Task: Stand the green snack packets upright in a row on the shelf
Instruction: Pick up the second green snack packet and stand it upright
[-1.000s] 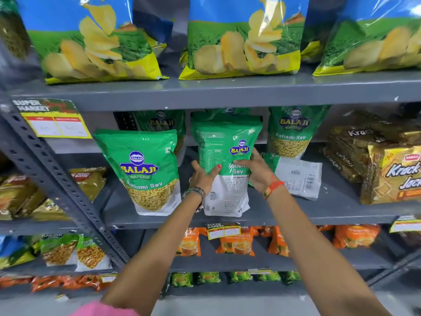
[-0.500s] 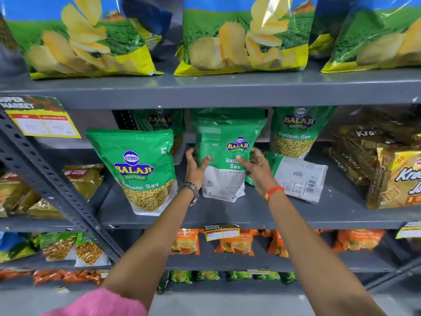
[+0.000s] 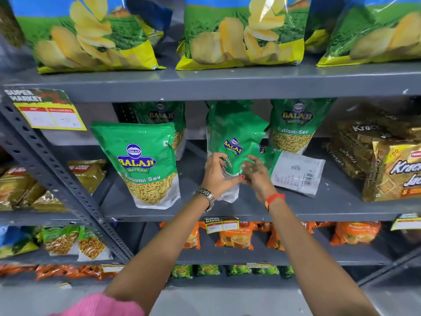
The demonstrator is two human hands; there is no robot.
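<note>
Both hands, left hand (image 3: 214, 173) and right hand (image 3: 256, 176), clasp the tilted middle green packet (image 3: 234, 135) low down, right of the upright front packet (image 3: 145, 165). Squaring its base flat on the shelf (image 3: 227, 209) should steady it.

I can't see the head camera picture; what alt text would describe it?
Two bare hands, left hand and right hand, grip a tilted green snack packet on a grey middle shelf. Another green packet stands upright to its left, one lies flat to its right, and more stand behind.
</note>
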